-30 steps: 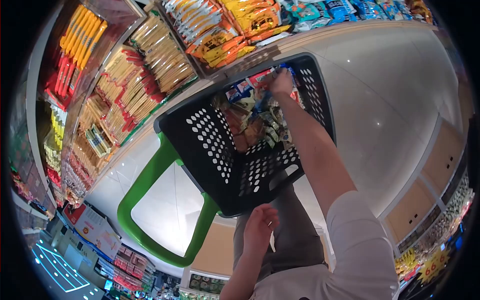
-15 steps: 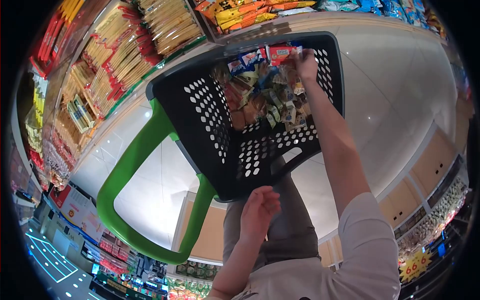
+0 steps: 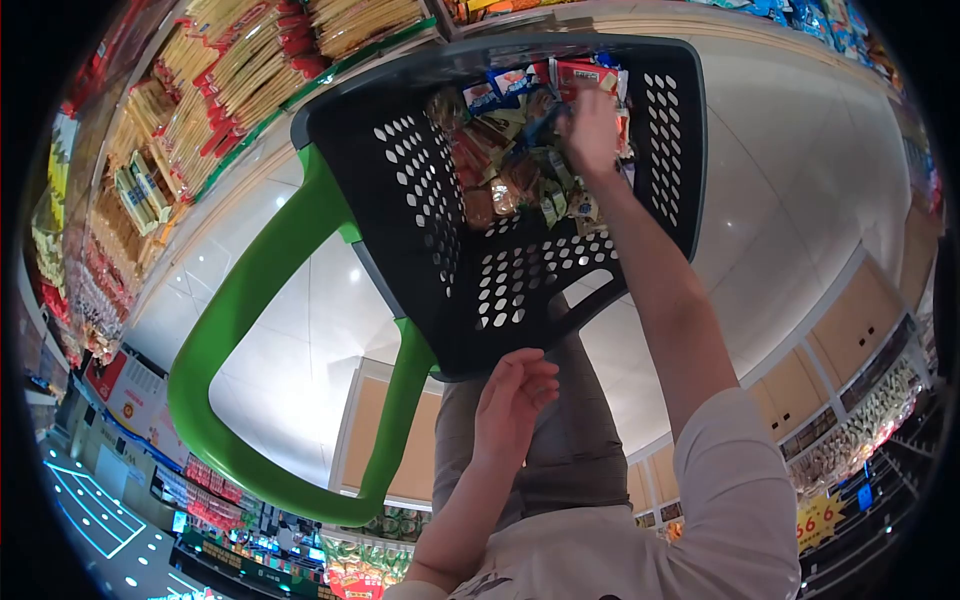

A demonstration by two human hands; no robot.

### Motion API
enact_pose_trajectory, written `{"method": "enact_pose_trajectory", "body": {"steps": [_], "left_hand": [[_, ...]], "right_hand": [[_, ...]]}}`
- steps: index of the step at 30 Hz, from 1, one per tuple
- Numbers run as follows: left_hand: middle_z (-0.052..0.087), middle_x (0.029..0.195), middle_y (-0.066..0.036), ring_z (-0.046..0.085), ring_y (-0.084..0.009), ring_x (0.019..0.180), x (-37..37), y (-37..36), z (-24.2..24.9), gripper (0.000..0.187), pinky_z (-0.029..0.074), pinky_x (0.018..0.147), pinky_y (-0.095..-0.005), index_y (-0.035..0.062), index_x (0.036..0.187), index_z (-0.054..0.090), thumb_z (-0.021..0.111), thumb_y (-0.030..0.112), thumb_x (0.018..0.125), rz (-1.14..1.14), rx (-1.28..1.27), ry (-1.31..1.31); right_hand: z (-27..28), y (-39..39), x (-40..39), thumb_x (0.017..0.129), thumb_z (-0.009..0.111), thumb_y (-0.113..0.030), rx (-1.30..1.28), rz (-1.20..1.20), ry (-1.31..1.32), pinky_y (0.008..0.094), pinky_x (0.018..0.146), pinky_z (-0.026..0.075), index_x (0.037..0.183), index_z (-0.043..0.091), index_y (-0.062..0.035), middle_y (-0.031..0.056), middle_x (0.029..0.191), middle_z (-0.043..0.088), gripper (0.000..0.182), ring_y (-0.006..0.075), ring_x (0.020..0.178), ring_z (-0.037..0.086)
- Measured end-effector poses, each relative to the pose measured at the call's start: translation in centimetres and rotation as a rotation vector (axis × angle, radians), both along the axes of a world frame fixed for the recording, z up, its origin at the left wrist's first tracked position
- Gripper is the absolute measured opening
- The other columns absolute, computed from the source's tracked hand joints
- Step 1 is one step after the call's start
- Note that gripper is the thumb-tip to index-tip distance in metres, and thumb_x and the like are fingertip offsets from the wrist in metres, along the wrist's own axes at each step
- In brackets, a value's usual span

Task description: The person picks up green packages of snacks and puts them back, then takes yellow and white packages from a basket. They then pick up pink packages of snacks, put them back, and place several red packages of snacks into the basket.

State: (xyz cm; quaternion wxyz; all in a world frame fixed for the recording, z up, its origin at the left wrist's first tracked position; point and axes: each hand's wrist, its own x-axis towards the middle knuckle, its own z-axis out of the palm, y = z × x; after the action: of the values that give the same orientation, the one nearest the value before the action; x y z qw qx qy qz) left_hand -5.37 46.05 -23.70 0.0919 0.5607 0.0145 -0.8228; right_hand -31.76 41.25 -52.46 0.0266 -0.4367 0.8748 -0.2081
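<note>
The red packet lies just beyond our right hand, the nearer one, at the basket's far end, long axis running left to right. Blur hides whether those fingers pinch anything; our left hand curls loosely, seemingly bare, by the near edge.

and there's the right hand, a blur above the snack packs in the black basket, too smeared to show whether it grips anything, the packs directly beneath it hidden! print on the red pack is too small to read from here, the trousers vanish behind the basket, and up top the blue bags get sliced off at the edge of view, while the white sleeve covers part of the yellow sign.
</note>
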Motion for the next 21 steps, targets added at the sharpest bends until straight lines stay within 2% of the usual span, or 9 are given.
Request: {"method": "enact_pose_trajectory", "body": {"steps": [1,3,6,9,12,15,18,21], "left_hand": [[0.062,0.106,-0.01,0.059,-0.0158,0.094,0.1,0.1,-0.1,0.033,0.046,0.085,-0.032,0.0028,0.12,0.052,0.044,0.027,0.1,0.005,0.002,0.003],[0.062,0.106,-0.01,0.059,-0.0163,0.094,0.4,0.1,-0.3,0.033,0.046,0.085,-0.0324,0.0023,0.12,0.052,0.043,0.027,0.1,0.013,0.006,0.002],[0.062,0.106,-0.011,0.059,-0.0171,0.094,0.9,0.0,-0.3,0.032,0.046,0.085,-0.0329,0.0019,0.119,0.052,0.043,0.026,0.1,0.027,-0.001,-0.013],[0.062,0.106,-0.011,0.059,-0.0172,0.094,1.5,-0.3,-0.3,0.031,0.046,0.085,-0.033,0.0018,0.119,0.052,0.042,0.025,0.1,0.033,-0.019,-0.03],[0.062,0.106,-0.011,0.059,-0.0168,0.095,1.9,-0.7,-0.5,0.031,0.046,0.086,-0.0326,0.0017,0.119,0.051,0.042,0.025,0.1,0.038,-0.031,-0.052],[0.062,0.106,-0.011,0.059,-0.0166,0.096,2.5,-0.7,-0.5,0.031,0.047,0.086,-0.0321,0.0017,0.12,0.051,0.042,0.024,0.1,0.049,-0.025,-0.051],[0.062,0.106,-0.011,0.06,-0.0172,0.095,2.2,-0.8,-0.9,0.032,0.047,0.084,-0.0324,0.002,0.12,0.051,0.042,0.026,0.1,0.048,-0.028,-0.043],[0.063,0.104,-0.011,0.06,-0.0184,0.092,1.9,-1.0,-0.8,0.033,0.049,0.082,-0.0335,0.0028,0.118,0.053,0.042,0.029,0.1,0.026,-0.025,-0.079]], "right_hand": [[-0.3,-0.3,1.7,0.078,0.066,-0.017,-0.027,0.098,-0.057,0.0425,0.083,0.046,0.111,0.055,-0.0039,0.0154,0.102,0.058,0.037,0.0331,0.096,0.057],[-0.3,-0.7,5.4,0.075,0.068,-0.017,0.159,0.117,-0.262,0.0416,0.081,0.047,0.108,0.055,-0.0022,0.014,0.094,0.059,0.038,0.0315,0.092,0.058],[-4.3,-0.8,9.8,0.072,0.073,-0.019,0.353,0.164,-0.503,0.0434,0.097,0.04,0.128,0.043,0.0016,0.0196,0.119,0.051,0.067,0.036,0.113,0.05],[-7.3,-1.2,13.7,0.073,0.072,-0.021,0.306,0.005,-0.36,0.044,0.102,0.036,0.135,0.036,0.0042,0.0197,0.132,0.045,0.077,0.0331,0.126,0.042],[-10.2,-2.2,15.4,0.074,0.071,-0.023,0.368,-0.03,-0.145,0.0461,0.108,0.029,0.142,0.027,0.0042,0.0192,0.144,0.035,0.086,0.0314,0.136,0.031],[-10.8,-2.7,15.7,0.075,0.071,-0.024,0.448,-0.005,-0.045,0.048,0.11,0.025,0.145,0.021,0.0034,0.0198,0.147,0.029,0.09,0.032,0.139,0.026],[-9.9,-2.9,15.2,0.076,0.072,-0.029,0.482,0.044,-0.119,0.0476,0.111,0.024,0.144,0.022,0.0032,0.021,0.146,0.029,0.091,0.0344,0.138,0.025],[-8.1,-3.1,14.7,0.075,0.074,-0.037,0.329,-0.27,-0.449,0.0464,0.108,0.031,0.143,0.023,0.0043,0.0218,0.143,0.035,0.095,0.0378,0.136,0.03]]}}
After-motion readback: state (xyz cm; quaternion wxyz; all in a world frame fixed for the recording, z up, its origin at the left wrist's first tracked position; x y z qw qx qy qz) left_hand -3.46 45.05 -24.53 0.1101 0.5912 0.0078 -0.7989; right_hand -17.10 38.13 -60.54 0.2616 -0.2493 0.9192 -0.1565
